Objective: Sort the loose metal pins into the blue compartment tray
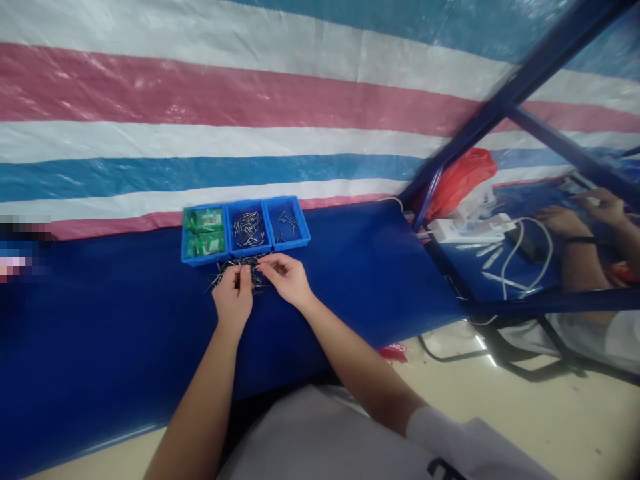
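My left hand [233,293] and my right hand [289,279] are close together over a loose pile of thin dark metal pins [214,280] on the blue table. Fingers and thumb are pinched on each hand, and a small thin piece seems to bridge the fingertips, too small to make out. Just beyond the pile stand three joined blue bins. Green packets [206,243] fill the left bin [206,261]. Many similar metal pins [249,229] lie in the middle bin [243,252], and only a few are in the right bin [305,237].
A striped plastic sheet [210,100] hangs behind the table [125,347]. To the right rises a dark blue metal frame [460,133]. Past it are a red bag [463,177], a white power strip [467,230] with a cable, and another person's hands [560,220].
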A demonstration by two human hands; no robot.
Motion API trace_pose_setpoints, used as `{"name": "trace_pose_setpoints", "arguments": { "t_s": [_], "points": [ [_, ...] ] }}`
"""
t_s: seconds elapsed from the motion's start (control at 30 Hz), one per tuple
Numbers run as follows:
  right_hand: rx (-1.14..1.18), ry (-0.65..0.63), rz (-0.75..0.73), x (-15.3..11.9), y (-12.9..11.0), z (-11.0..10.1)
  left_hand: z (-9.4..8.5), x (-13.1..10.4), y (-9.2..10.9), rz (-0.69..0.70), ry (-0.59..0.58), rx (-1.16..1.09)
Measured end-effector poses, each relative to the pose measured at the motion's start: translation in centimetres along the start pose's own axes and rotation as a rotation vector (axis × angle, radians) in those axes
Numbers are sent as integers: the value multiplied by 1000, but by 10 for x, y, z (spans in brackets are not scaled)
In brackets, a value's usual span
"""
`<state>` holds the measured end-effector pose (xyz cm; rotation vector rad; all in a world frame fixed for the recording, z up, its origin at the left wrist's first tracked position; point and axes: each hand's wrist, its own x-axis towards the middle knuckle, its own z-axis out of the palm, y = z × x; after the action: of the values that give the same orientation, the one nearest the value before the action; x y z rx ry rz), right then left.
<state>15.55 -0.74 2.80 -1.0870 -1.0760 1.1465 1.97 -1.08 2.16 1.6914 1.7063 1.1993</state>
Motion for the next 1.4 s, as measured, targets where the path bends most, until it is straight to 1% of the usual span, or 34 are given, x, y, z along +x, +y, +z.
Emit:
{"name": "trace_pose_setpoints", "arguments": {
  "t_s": [0.23, 0.67, 1.0, 1.17, 1.4],
  "points": [
    [0, -5, 12, 0, 0, 0, 1, 0, -2, -13, 3, -3],
    [-11, -7, 2, 0, 0, -1, 1, 1, -1, 7, 2, 1],
    [-12, -4, -2, 0, 3, -1, 1, 1, -1, -14, -4, 15],
    [-10, -6, 2, 0, 1, -1, 1, 1, -2, 3, -7, 28],
    [-12, -12, -22, 0, 2, -1, 2, 2, -1, -8, -15, 34]
  ]
}}
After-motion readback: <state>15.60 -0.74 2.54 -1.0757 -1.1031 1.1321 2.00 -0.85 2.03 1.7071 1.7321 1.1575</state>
